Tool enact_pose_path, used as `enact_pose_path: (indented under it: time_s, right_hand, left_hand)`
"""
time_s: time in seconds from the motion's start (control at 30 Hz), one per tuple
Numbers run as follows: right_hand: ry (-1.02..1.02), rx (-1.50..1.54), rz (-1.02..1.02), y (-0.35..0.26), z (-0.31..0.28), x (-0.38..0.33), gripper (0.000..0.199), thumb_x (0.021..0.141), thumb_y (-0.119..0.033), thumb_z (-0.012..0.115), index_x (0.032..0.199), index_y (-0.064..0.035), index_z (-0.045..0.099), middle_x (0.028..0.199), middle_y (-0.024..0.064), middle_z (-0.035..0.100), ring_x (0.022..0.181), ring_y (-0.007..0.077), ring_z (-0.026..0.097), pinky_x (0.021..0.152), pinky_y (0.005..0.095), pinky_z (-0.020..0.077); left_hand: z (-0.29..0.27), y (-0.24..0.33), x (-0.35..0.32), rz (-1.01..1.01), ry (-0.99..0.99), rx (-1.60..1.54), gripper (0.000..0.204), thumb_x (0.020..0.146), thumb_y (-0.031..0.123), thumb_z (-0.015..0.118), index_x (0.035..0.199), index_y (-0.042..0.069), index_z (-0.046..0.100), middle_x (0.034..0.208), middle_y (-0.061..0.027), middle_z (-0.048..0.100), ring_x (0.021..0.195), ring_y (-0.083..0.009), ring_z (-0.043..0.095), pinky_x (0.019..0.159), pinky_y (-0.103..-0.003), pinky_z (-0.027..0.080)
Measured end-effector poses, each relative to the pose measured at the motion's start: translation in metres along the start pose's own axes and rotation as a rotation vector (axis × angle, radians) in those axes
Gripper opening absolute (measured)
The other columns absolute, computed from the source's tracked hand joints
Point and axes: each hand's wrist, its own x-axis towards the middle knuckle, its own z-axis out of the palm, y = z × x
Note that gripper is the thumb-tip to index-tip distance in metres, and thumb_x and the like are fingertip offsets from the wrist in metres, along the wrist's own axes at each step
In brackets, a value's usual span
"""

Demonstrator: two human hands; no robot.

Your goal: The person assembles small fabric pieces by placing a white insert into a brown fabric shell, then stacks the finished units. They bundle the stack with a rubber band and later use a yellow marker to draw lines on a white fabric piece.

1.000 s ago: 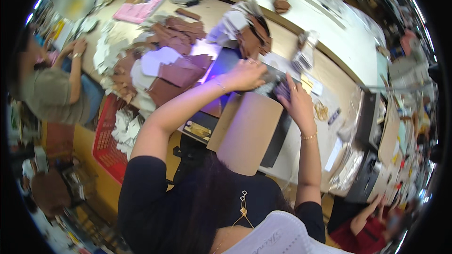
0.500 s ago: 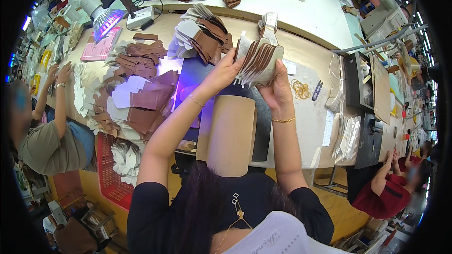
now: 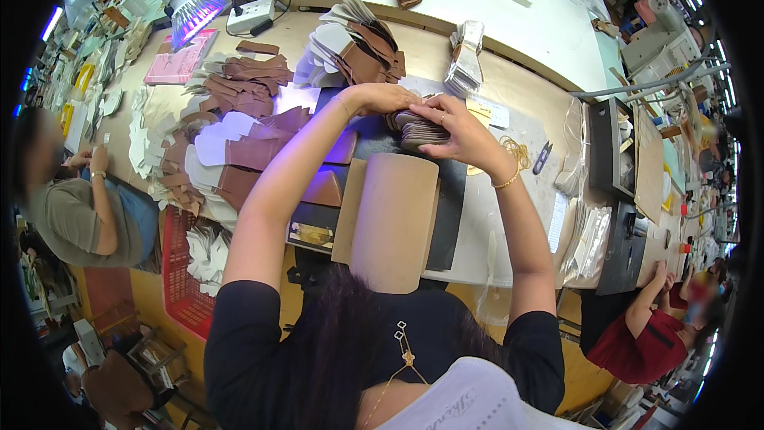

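Both of my hands are on a stack of brown-and-grey cut pieces [image 3: 418,130], just beyond a tan curved board [image 3: 395,219]. My left hand [image 3: 382,100] reaches over the stack's far left end, its fingers closed at the top edge. From the other side my right hand [image 3: 468,134] grips the stack, thumb low on the near side and fingers over the top. The pieces lie closely layered, partly hidden by my fingers. Farther off rests a banded bundle of pale pieces [image 3: 464,57]. Left of it stands a pile of brown-and-white pieces [image 3: 358,48].
More brown and white pieces [image 3: 239,147] are heaped on the left, above a red basket [image 3: 181,279]. A lamp [image 3: 191,12] hangs at the far left. Yellow rubber bands [image 3: 516,153], thread snips [image 3: 543,157] and a black box [image 3: 611,147] lie right. Co-workers sit on both sides.
The stack has come down toward me from its raised, fanned position, and its layers are closer together. My left hand has moved over its far end; my right hand has turned across it.
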Motion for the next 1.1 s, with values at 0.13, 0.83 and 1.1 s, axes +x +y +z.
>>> enact_pose_path:
  time_s: [0.13,0.83,1.1]
  right_hand:
    - [0.108,-0.055,0.019,0.004,0.011,-0.016,0.069,0.07,-0.024,0.081,0.133,-0.0122,0.057,0.123,0.0102,0.057,0.113,0.0301,0.053,0.099,0.0383,0.0424]
    - [0.227,-0.554,-0.122,0.007,0.06,-0.033,0.045,0.078,-0.022,0.067,0.123,-0.0238,0.066,0.132,0.0011,0.054,0.13,0.0245,0.043,0.112,0.047,0.0276]
    - [0.282,-0.529,-0.139,0.009,0.062,-0.038,0.043,0.076,-0.025,0.067,0.119,-0.0262,0.069,0.121,0.0007,0.056,0.118,0.0253,0.044,0.103,0.0454,0.0312]
  left_hand:
    - [0.005,0.009,-0.006,-0.045,0.007,0.075,0.049,0.101,0.035,0.046,0.133,0.0,0.054,0.134,-0.0137,0.057,0.121,-0.0213,0.051,0.102,-0.03,0.039]
    - [-0.002,0.007,-0.026,0.096,-0.026,0.376,0.069,0.083,0.043,0.073,0.134,0.001,0.051,0.126,-0.0175,0.054,0.118,-0.0272,0.052,0.1,-0.036,0.041]
    - [-0.001,0.012,-0.025,0.073,0.02,0.413,0.077,0.077,0.047,0.076,0.131,-0.004,0.054,0.122,-0.021,0.058,0.115,-0.0283,0.056,0.097,-0.034,0.043]
